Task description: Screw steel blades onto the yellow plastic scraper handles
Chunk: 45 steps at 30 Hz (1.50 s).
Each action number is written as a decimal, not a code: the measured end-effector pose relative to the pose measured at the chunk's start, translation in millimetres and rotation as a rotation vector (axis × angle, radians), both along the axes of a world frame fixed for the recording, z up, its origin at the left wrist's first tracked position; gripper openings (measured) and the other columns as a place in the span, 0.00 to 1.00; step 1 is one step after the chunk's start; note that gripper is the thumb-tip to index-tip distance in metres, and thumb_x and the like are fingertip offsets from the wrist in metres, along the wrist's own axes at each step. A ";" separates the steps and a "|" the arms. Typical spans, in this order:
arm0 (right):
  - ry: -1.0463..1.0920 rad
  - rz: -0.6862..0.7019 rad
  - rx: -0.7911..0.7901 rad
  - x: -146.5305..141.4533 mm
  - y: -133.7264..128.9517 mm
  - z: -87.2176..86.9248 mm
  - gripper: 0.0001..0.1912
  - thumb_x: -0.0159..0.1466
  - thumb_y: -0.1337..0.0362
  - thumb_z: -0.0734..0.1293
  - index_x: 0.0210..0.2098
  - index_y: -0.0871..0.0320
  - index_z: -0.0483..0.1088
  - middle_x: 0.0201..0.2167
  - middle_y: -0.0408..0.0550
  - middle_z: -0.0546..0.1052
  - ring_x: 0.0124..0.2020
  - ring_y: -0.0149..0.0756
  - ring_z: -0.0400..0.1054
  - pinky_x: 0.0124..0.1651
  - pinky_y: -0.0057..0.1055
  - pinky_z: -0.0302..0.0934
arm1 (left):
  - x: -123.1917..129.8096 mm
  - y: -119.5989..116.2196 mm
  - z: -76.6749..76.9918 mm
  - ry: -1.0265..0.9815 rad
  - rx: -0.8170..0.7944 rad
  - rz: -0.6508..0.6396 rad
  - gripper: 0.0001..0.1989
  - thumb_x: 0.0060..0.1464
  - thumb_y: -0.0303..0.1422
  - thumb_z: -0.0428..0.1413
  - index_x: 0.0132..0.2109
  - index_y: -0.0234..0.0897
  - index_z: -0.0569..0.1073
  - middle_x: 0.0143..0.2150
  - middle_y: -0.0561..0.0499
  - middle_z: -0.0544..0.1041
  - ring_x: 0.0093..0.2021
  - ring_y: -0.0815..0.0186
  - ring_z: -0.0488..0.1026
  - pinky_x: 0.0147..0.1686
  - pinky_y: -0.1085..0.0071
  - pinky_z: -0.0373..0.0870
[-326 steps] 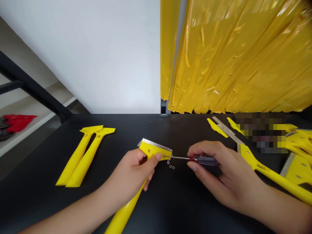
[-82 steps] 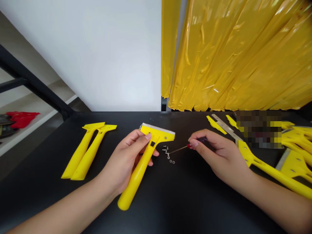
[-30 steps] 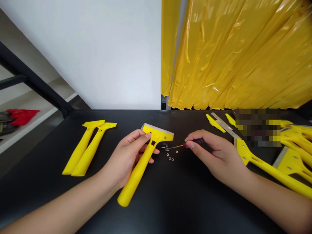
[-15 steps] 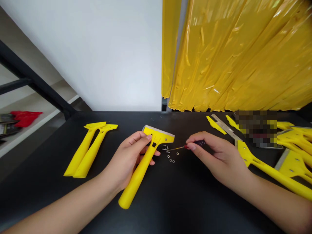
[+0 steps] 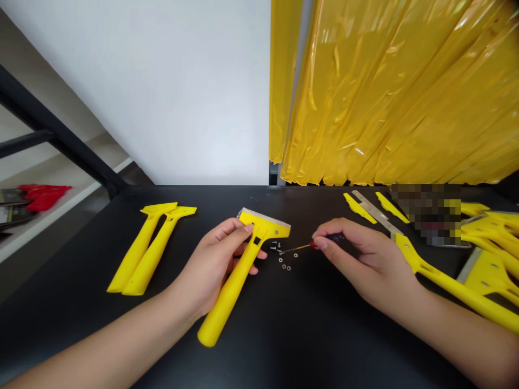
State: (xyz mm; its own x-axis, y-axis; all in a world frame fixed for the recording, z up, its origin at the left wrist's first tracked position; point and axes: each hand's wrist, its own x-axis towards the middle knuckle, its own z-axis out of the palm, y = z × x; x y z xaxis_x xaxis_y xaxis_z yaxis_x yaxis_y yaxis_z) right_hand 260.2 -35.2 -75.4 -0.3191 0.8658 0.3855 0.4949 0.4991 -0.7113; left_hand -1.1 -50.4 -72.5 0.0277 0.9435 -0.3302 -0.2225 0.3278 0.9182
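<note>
My left hand [image 5: 221,254] is closed around the head end of a yellow scraper [image 5: 231,294], thumb on top and fingers underneath. A metal blade edge shows along the scraper's far side, and one screw sits in the right part of its head. My right hand [image 5: 357,259] pinches a small screwdriver [image 5: 300,248] with a dark handle and a red collar. Its thin shaft points left, the tip among several loose screws [image 5: 273,248] on the black table. Just below the tip lie several small nuts [image 5: 286,267].
Two yellow scraper handles [image 5: 150,254] lie at the left. At the right are yellow strips [image 5: 359,208], a metal blade [image 5: 375,210] and several scrapers [image 5: 492,270], beside a blurred-out patch. A white panel [image 5: 203,97] and yellow plastic sheeting [image 5: 397,97] stand behind the black table [image 5: 251,367].
The screwdriver and my right hand have shifted very slightly to the right, and a small screw now seems to be at the tip. My left hand and the scraper stay put.
</note>
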 end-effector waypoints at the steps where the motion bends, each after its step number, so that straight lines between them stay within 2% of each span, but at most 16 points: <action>1: -0.007 0.001 0.011 0.3 0.0 0.0 0.03 0.72 0.59 0.69 0.43 0.48 0.76 0.37 0.42 0.81 0.37 0.36 0.76 0.42 0.33 0.70 | 0.4 0.0 0.5 -0.001 -0.001 0.001 0.07 0.65 0.37 0.63 0.42 0.40 0.74 0.39 0.51 0.79 0.37 0.60 0.82 0.27 0.72 0.78; 12: -0.054 -0.003 0.068 1.3 -1.7 7.6 0.03 0.73 0.61 0.68 0.42 0.50 0.75 0.35 0.42 0.80 0.34 0.35 0.74 0.39 0.33 0.67 | 1.2 0.2 0.4 -0.019 0.002 0.012 0.07 0.64 0.36 0.63 0.41 0.39 0.74 0.38 0.51 0.79 0.36 0.61 0.82 0.26 0.73 0.78; 23: -0.074 0.135 0.186 4.2 -2.2 6.2 0.03 0.72 0.67 0.68 0.43 0.51 0.72 0.35 0.44 0.78 0.36 0.37 0.73 0.42 0.38 0.68 | 2.7 -0.2 3.5 -0.026 -0.004 0.013 0.06 0.64 0.35 0.63 0.41 0.39 0.74 0.38 0.51 0.79 0.36 0.60 0.82 0.26 0.73 0.78; 32: -0.069 0.161 0.221 3.0 -1.8 7.2 0.05 0.72 0.69 0.68 0.44 0.51 0.72 0.37 0.44 0.79 0.38 0.36 0.74 0.44 0.38 0.68 | 1.9 0.5 1.7 -0.030 0.008 0.007 0.06 0.65 0.35 0.63 0.41 0.39 0.74 0.37 0.51 0.78 0.35 0.61 0.82 0.26 0.73 0.78; 36: -0.046 0.123 0.202 5.1 -4.6 8.1 0.05 0.72 0.68 0.69 0.45 0.50 0.72 0.37 0.44 0.79 0.39 0.38 0.74 0.44 0.39 0.68 | 2.3 0.8 2.3 -0.009 0.008 0.004 0.07 0.65 0.35 0.62 0.41 0.38 0.73 0.38 0.50 0.79 0.36 0.61 0.82 0.26 0.73 0.79; 41: 0.026 -0.038 0.220 9.2 -12.1 7.2 0.07 0.71 0.66 0.70 0.46 0.47 0.74 0.42 0.46 0.80 0.47 0.43 0.75 0.45 0.39 0.69 | 3.4 -1.9 2.1 0.027 -0.015 0.007 0.07 0.65 0.35 0.63 0.42 0.37 0.74 0.38 0.48 0.80 0.35 0.61 0.82 0.28 0.72 0.81; 45: 0.149 -0.100 0.249 8.9 -16.3 7.3 0.06 0.70 0.65 0.72 0.45 0.48 0.77 0.43 0.47 0.80 0.47 0.45 0.75 0.42 0.37 0.70 | 4.6 -6.4 0.4 -0.033 -0.087 -0.076 0.06 0.66 0.34 0.61 0.46 0.36 0.77 0.41 0.45 0.81 0.36 0.60 0.82 0.28 0.70 0.82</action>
State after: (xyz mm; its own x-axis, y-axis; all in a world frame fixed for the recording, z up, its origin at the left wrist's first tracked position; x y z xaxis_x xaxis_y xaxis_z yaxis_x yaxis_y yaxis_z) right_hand 269.1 -51.5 -68.1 -0.1610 0.7629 0.6262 0.4497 0.6215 -0.6415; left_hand 3.5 -56.8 -72.1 0.1105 0.9059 -0.4087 -0.2238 0.4234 0.8779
